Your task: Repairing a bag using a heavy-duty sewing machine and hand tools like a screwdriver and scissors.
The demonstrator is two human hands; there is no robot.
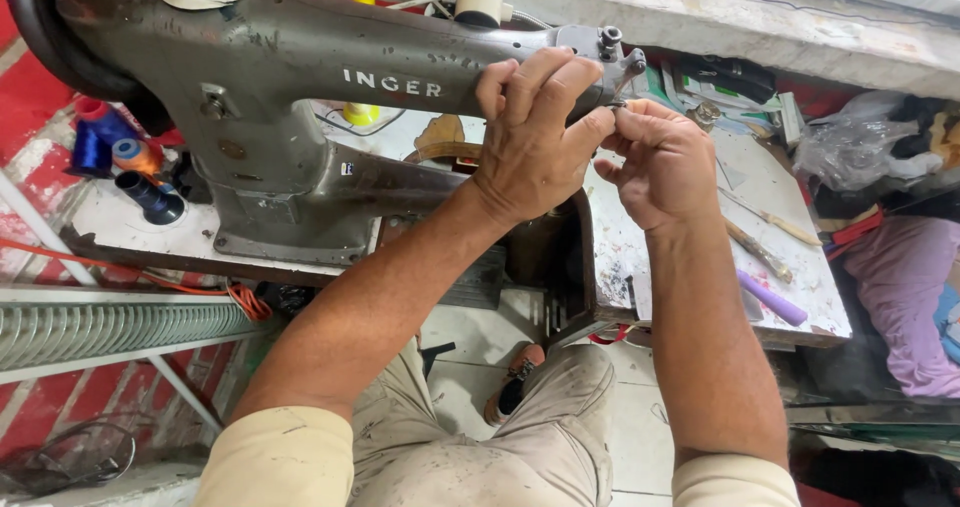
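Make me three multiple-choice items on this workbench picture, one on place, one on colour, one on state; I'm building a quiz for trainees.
1. Where does the left hand rest?
A. on the sewing machine arm
B. on the floor
C. on the purple stick

2. What colour is the thread cone behind the machine's arm?
A. green
B. yellow
C. white

3. How are the right hand's fingers?
A. spread flat
B. in a pocket
C. pinched together at the machine's head end

Key: 1 A, its fingers curl over the grey arm; 2 B, the cone is yellow; 3 C, the fingertips meet beside the left hand.
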